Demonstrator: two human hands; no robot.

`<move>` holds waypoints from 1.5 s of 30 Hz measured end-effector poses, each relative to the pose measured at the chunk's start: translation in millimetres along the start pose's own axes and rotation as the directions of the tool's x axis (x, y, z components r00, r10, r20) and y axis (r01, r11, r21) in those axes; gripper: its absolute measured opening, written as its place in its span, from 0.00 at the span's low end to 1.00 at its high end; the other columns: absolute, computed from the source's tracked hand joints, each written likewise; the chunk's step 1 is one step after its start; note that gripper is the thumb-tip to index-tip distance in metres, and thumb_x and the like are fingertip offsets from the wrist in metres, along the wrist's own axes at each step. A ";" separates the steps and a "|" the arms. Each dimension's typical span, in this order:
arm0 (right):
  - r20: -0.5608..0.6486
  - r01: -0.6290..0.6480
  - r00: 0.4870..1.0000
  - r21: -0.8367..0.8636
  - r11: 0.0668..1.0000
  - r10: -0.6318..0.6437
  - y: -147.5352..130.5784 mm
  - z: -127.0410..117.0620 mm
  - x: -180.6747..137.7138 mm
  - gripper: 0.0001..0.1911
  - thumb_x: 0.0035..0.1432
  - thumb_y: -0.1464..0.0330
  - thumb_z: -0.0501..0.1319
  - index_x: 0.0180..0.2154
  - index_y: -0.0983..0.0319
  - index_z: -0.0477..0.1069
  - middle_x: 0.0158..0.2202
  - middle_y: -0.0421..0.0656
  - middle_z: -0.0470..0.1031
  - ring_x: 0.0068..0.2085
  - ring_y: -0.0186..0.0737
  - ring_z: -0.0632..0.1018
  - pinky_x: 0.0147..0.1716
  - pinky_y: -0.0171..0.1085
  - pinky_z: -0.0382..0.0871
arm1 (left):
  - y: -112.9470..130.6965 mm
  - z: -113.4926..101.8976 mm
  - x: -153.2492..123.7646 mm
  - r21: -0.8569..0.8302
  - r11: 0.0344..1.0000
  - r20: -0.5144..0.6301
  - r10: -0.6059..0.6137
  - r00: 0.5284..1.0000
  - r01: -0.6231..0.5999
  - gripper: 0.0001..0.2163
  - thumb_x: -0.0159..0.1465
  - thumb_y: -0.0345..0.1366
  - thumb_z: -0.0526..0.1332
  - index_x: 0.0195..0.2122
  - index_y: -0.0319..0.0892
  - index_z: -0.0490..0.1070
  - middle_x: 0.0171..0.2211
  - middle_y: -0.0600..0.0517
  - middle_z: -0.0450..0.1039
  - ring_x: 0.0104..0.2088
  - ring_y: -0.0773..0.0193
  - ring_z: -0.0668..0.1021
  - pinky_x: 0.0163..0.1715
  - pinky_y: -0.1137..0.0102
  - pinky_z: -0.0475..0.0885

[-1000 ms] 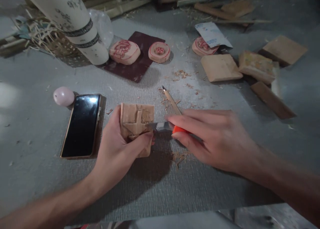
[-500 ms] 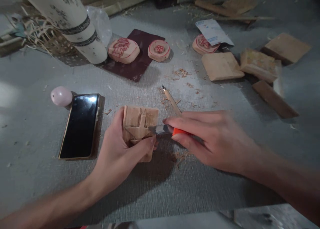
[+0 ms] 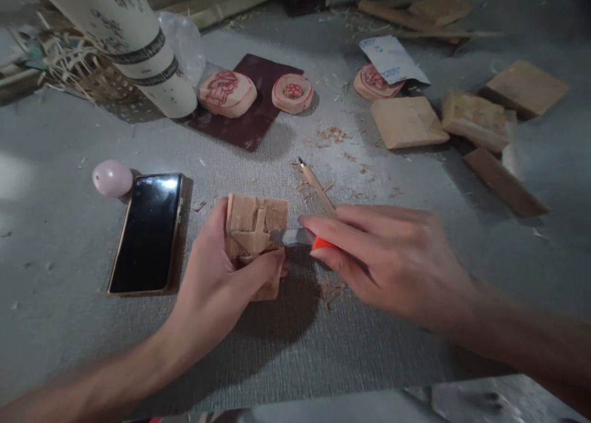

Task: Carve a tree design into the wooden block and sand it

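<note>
A small wooden block [image 3: 261, 217] with a raised cross-like shape cut into its face sits in my left hand [image 3: 221, 275]. The thumb of that hand presses on its lower face; the fingers wrap behind it. My right hand [image 3: 383, 257] grips a carving knife [image 3: 298, 236] by its orange handle, whose far part is hidden in my palm. The blade points left, and its tip meets the block's carved face at the right side. Just beyond the right fingers lies a wood-handled carving tool [image 3: 316, 186], its lower end covered by my hand.
A phone [image 3: 148, 232] and a pale egg-shaped object [image 3: 112, 178] lie at left. Behind are a patterned cylinder [image 3: 152, 60], carved round blocks [image 3: 228, 93] with red designs, and a dark sheet [image 3: 252, 133]. Plain wood blocks [image 3: 409, 122] sit at right; shavings [image 3: 335, 133] are scattered about.
My right hand has moved slightly left, bringing the knife blade farther over the block's face. The block and my left hand have shifted very little.
</note>
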State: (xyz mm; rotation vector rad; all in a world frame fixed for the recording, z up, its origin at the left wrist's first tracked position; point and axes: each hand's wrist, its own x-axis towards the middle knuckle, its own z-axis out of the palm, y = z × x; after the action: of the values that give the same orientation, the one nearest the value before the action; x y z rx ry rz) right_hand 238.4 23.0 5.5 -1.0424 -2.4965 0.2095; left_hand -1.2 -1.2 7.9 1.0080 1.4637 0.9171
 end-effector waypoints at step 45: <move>-0.092 -0.066 0.993 0.042 0.997 0.069 22.3 -1.4 4.1 0.12 0.80 0.68 0.59 0.56 0.63 0.78 0.38 0.38 0.83 0.35 0.33 0.82 0.34 0.37 0.70 | -7.2 -0.2 1.5 -0.161 0.979 0.121 -0.109 0.987 0.128 0.17 0.62 0.33 0.76 0.46 0.45 0.71 0.34 0.53 0.83 0.31 0.60 0.86 0.31 0.70 0.85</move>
State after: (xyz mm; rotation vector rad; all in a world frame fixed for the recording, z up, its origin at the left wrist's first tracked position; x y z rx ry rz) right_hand 250.8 41.6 1.4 -1.0960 -2.3670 0.2242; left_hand -2.3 -2.2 0.7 0.8249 1.3145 0.8685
